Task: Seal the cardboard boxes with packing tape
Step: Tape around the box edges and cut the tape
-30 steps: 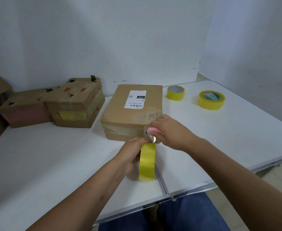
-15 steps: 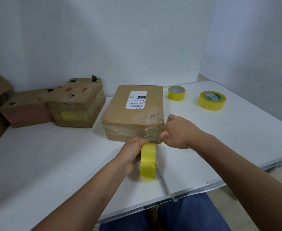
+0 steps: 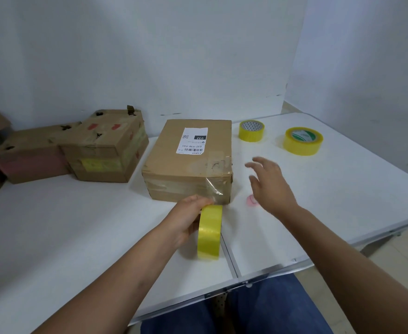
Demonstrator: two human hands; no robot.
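Note:
A brown cardboard box (image 3: 193, 155) with a white shipping label lies in the middle of the white table (image 3: 53, 237). Clear tape runs over its near right corner and down its front face. My left hand (image 3: 188, 218) grips a yellow tape roll (image 3: 209, 231) standing on edge just in front of the box. A strip of tape leads from the roll up to the box. My right hand (image 3: 269, 186) hovers with fingers spread to the right of the box, holding nothing. A small pink cutter (image 3: 251, 201) lies on the table under that hand.
Two worn cardboard boxes (image 3: 106, 150) sit at the back left against the wall. Two more yellow tape rolls, a smaller (image 3: 251, 130) and a larger (image 3: 303, 141), lie flat at the back right. The table's near edge and a centre seam run close to my legs.
My right hand left the box corner, set the pink cutter down on the table and now hovers spread above it. My left hand and the roll stayed in place.

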